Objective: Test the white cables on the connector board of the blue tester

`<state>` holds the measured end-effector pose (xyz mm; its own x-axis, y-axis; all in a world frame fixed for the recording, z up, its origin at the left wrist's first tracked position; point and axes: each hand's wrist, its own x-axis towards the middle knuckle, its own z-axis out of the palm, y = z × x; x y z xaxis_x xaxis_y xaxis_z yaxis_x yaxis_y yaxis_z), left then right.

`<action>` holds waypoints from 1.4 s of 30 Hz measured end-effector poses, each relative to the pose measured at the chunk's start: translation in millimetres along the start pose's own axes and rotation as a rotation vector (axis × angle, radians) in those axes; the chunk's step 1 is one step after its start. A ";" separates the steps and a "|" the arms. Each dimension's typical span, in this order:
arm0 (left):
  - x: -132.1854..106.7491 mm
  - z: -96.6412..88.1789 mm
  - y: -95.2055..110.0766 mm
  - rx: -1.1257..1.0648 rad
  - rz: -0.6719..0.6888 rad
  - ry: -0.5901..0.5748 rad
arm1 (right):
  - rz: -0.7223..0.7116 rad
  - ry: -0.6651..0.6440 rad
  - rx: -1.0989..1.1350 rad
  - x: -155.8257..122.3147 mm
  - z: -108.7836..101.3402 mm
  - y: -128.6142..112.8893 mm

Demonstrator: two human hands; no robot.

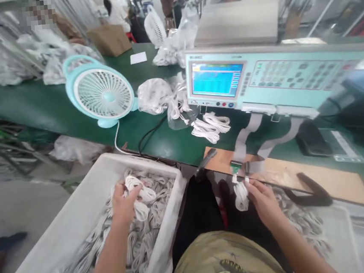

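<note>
My left hand (124, 204) is closed around a bundled white cable (146, 194) above the left bin. Beneath it, many coiled white cables (96, 247) fill the white bin (35, 249). My right hand (262, 195) pinches one end of another coiled white cable (241, 197), which hangs below the bench edge. That cable's other end meets a small green circuit board (235, 168); whether it is fully plugged in cannot be made out. Grey ribbon cables (243, 141) run from the board area up to a light-blue tester (279, 75) with a lit screen (217, 79).
On the green bench (157, 143) stand a light-blue fan (105, 92), bagged cables (155, 95) and loose cable bundles (211, 127). A wooden board (321, 176) lies along the front edge. A second bin (337, 224) with cables is at the right. People are in the background.
</note>
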<state>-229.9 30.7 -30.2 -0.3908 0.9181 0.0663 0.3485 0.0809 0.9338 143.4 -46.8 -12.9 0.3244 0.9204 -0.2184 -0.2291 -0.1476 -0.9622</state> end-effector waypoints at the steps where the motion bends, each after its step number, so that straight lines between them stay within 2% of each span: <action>1: -11.9 5.3 18.2 -0.111 0.016 -0.143 | -0.008 -0.008 0.011 1.3 0.4 1.8; 3: -39.3 27.7 54.6 -0.184 0.068 -0.467 | -0.019 -0.018 0.036 2.9 -0.3 5.8; 6: -73.1 81.6 94.8 -0.164 0.211 -0.880 | -0.037 -0.019 0.043 3.6 -2.6 10.9; 8: -84.8 117.3 108.0 -0.198 0.252 -1.053 | -0.054 -0.028 0.040 3.8 -2.9 12.1; 10: -89.5 143.2 113.0 -0.234 0.227 -1.144 | -0.072 -0.046 0.046 3.4 -1.1 11.0; 13: -93.6 158.5 114.4 -0.275 0.159 -1.141 | -0.113 -0.069 0.053 -1.2 4.7 5.7; 17: -110.5 152.2 112.4 -0.338 0.092 -1.087 | -0.162 -0.071 -0.036 -18.4 10.7 -0.8; 20: -128.2 148.0 106.6 -0.393 -0.098 -1.154 | -0.114 -0.105 -0.072 -33.4 -4.1 -1.7; 22: -136.6 149.1 101.5 -0.464 -0.293 -1.191 | -0.077 -0.077 -0.140 -40.0 -33.9 -1.2; 25: -140.9 153.9 94.3 -0.564 -0.498 -1.119 | -0.086 0.104 -0.397 -44.0 -108.2 -0.9; 26: -140.8 155.5 92.5 -0.586 -0.525 -1.080 | -0.089 0.155 -0.527 -44.9 -135.4 -0.8; 28: -140.7 158.1 90.6 -0.623 -0.541 -1.030 | -0.198 0.386 -0.772 -48.7 -179.6 -0.9; 30: -142.6 160.1 91.2 -0.651 -0.511 -1.025 | -0.358 0.521 -0.912 -56.8 -196.4 -0.9; 31: -144.6 160.9 92.4 -0.658 -0.486 -1.039 | -0.419 0.502 -0.926 -62.1 -192.2 -1.0; 32: -147.2 161.6 94.0 -0.662 -0.459 -1.063 | -0.453 0.418 -0.911 -67.4 -180.5 -1.2; 35: -157.0 161.8 99.2 -0.655 -0.386 -1.160 | -0.432 -0.030 -0.746 -78.0 -119.8 -2.3; 36: -160.0 161.1 100.2 -0.648 -0.367 -1.189 | -0.429 -0.111 -0.696 -78.8 -98.7 -2.8; 39: -165.4 156.2 98.8 -0.603 -0.296 -1.231 | -0.425 -0.243 -0.598 -76.2 -54.8 -3.9; 42: -165.0 147.8 92.5 -0.543 -0.242 -1.256 | -0.434 -0.311 -0.544 -73.9 -41.6 -1.5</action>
<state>-7.3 -55.9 -6.6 0.7266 0.6567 -0.2017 -0.1015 0.3930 0.9139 157.9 -129.7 -2.1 -0.0096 0.9843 0.1762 0.3709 0.1671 -0.9135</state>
